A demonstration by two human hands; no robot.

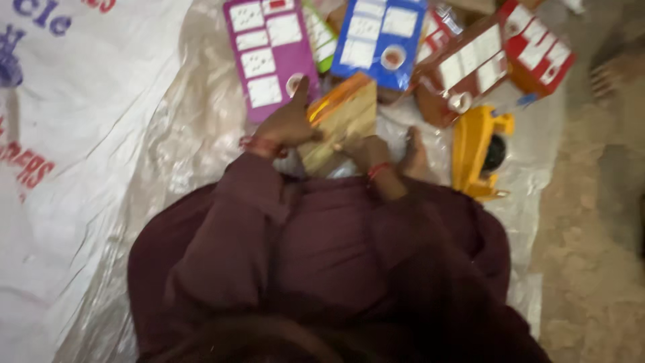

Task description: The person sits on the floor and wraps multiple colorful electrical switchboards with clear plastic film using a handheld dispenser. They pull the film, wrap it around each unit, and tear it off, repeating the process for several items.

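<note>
Down at your fingertips, your left hand (285, 124) curls over the left edge of a flat tan cardboard packet (342, 121), thumb sticking up, fingers pressed against its smooth face. Your right hand (369, 151) grips the packet's lower right corner, fingers bunched together over it. That packet lies tilted on the crinkled clear plastic sheet (181, 134), near its far edge. Just beyond it, flat glossy cartons fan out: a purple one (269, 57), a blue one (376, 37) and red-and-white ones (497, 57). A chunky yellow plastic tape dispenser (477, 151) sits toward the sheet's right edge, beside bare, gritty ground (591, 235).
</note>
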